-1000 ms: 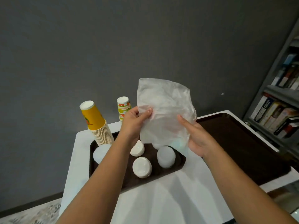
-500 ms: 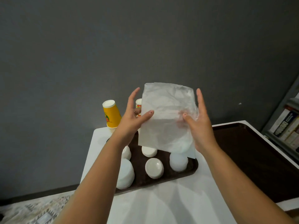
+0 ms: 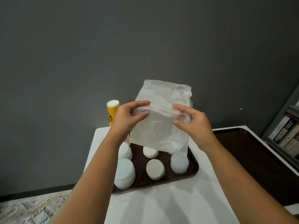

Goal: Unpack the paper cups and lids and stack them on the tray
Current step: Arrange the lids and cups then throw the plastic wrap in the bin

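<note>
An empty translucent plastic bag hangs in the air above the small brown tray. My left hand pinches its left edge and my right hand pinches its right edge, fingers curled into the plastic. On the tray stand several stacks of white lids, among them one stack at the front left, one in the middle and one at the right. A tall stack of yellow paper cups rises behind my left hand, partly hidden by it.
The tray lies on a white table. A larger dark brown tray lies on the right side of the table. A bookshelf with books stands at the far right. A patterned rug covers the floor at lower left.
My fingers, spread beside the bag half a second ago, have curled and now pinch its edges. The view has shifted left, so the bookshelf sits nearer the right edge.
</note>
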